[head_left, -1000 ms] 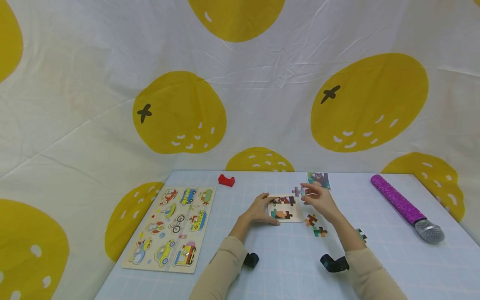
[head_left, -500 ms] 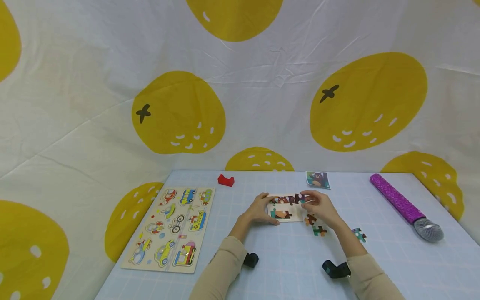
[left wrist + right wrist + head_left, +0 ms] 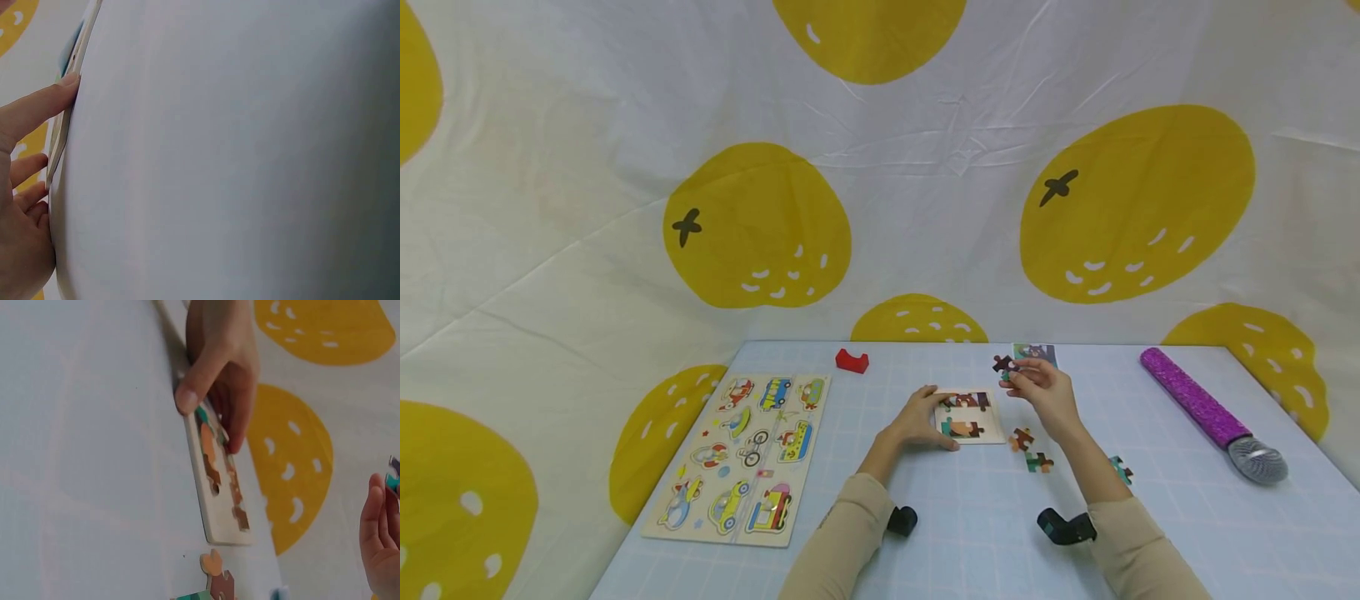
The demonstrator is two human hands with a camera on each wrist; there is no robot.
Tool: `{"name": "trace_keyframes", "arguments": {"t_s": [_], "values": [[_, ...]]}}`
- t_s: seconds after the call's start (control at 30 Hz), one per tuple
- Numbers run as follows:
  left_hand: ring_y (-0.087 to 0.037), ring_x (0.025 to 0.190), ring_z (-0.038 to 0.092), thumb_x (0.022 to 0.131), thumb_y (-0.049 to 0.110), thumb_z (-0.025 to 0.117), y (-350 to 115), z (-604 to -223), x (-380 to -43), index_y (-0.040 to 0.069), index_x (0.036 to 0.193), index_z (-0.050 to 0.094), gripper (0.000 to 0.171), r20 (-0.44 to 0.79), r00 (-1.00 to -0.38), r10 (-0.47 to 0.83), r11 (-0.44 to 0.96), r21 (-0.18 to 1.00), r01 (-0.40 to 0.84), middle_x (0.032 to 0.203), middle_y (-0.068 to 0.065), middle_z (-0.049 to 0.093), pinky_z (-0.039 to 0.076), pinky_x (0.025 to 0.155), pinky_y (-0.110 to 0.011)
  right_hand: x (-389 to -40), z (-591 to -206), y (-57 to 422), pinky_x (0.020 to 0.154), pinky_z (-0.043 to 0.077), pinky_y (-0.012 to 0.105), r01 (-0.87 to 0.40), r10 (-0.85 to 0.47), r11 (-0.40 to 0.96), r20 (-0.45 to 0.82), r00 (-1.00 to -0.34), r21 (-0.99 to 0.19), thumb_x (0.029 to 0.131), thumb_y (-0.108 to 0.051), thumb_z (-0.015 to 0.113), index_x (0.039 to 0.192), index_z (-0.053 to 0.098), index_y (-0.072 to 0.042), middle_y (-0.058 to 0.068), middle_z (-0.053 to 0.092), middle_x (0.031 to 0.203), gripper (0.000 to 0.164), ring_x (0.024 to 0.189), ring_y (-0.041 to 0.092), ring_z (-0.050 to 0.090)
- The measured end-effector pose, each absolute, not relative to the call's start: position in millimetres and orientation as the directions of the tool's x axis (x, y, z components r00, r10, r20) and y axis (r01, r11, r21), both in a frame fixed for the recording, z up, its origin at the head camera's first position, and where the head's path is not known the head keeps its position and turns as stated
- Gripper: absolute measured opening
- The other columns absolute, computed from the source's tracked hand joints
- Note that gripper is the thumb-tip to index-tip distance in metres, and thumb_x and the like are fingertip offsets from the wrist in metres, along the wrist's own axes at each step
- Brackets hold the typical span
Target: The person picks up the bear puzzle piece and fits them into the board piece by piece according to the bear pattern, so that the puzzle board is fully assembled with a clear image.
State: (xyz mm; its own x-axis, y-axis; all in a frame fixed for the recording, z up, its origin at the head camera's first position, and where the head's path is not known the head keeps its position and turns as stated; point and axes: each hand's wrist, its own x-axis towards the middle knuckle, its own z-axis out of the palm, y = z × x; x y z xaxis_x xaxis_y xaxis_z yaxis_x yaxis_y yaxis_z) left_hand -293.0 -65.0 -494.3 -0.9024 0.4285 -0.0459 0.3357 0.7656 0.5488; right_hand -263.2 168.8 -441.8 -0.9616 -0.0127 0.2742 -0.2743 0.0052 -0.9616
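Observation:
My left hand (image 3: pixel 917 419) holds a small wooden puzzle board (image 3: pixel 996 423) at its left end, thumb on the near edge and fingers towards the far edge. Two partial rows of jigsaw pieces lie in the board; its right end shows bare wood (image 3: pixel 224 530). Above and beyond the board, my right hand (image 3: pixel 1051 402) pinches a dark puzzle piece (image 3: pixel 1002 364) with some teal on it, clear of the table. Only part of that hand appears in the right wrist view. Right of the board lie an orange-brown piece (image 3: pixel 1021 440) and a green-brown piece (image 3: pixel 1040 462).
A teal piece (image 3: pixel 1122 470) lies by the right forearm. Behind the right hand is a bear picture card (image 3: pixel 1037 352). A vehicle peg puzzle (image 3: pixel 801 487) lies left, a red block (image 3: pixel 852 362) at the back, a purple glitter microphone (image 3: pixel 1197 398) at right.
My right hand brought the puzzle piece down to the board's upper right, then lifted it up and away, still pinched. My left hand stays on the board.

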Motion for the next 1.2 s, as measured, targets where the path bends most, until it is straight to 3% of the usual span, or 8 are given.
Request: {"name": "trace_keyframes", "arguments": {"t_s": [0.23, 0.5, 0.97, 1.2], "values": [[-0.029, 0.136, 0.029, 0.065, 0.038, 0.085, -65.2, -494.3, -292.9, 0.013, 0.140, 0.045, 0.089, -0.048, -0.904, 0.425, 0.766, 0.551, 0.331, 0.148, -0.011, 0.033, 0.032, 0.107, -0.045, -262.6, -438.0, 165.0, 0.072, 0.055, 0.023, -0.250, -0.024, -0.111, 0.254, -0.967, -0.962, 0.091, 0.000, 0.057, 0.110, 0.046, 0.013, -0.005, 0.068, 0.083, 0.025, 0.078, 0.008, 0.069], [-0.029, 0.136, 0.029, 0.065, 0.040, 0.084, -65.2, -497.3, -295.4, 0.013, 0.141, 0.044, 0.090, -0.045, -0.903, 0.428, 0.766, 0.547, 0.336, 0.148, -0.011, 0.032, 0.033, 0.107, -0.044, -264.7, -433.9, 158.7, 0.075, 0.054, 0.024, -0.190, -0.006, -0.155, 0.193, -0.981, -0.969, 0.091, -0.004, 0.060, 0.107, 0.044, 0.011, -0.001, 0.067, 0.083, 0.027, 0.081, 0.010, 0.069], [-0.029, 0.136, 0.029, 0.065, 0.042, 0.083, -65.2, -497.7, -294.9, 0.015, 0.141, 0.044, 0.089, -0.050, -0.907, 0.419, 0.775, 0.540, 0.329, 0.149, -0.011, 0.033, 0.032, 0.107, -0.044, -266.6, -434.7, 156.6, 0.074, 0.054, 0.024, -0.160, 0.013, -0.189, 0.161, -0.987, -0.969, 0.091, -0.002, 0.059, 0.104, 0.047, 0.008, -0.002, 0.067, 0.081, 0.020, 0.079, 0.010, 0.069], [-0.028, 0.137, 0.028, 0.065, 0.040, 0.084, -65.2, -497.4, -295.1, 0.015, 0.141, 0.044, 0.090, -0.041, -0.904, 0.427, 0.770, 0.540, 0.339, 0.149, -0.010, 0.032, 0.032, 0.108, -0.043, -270.6, -442.1, 160.6, 0.070, 0.054, 0.019, -0.067, 0.140, -0.105, 0.052, -0.989, -0.992, 0.089, -0.009, 0.064, 0.099, 0.054, 0.006, -0.003, 0.063, 0.081, 0.021, 0.074, 0.006, 0.063]]}}
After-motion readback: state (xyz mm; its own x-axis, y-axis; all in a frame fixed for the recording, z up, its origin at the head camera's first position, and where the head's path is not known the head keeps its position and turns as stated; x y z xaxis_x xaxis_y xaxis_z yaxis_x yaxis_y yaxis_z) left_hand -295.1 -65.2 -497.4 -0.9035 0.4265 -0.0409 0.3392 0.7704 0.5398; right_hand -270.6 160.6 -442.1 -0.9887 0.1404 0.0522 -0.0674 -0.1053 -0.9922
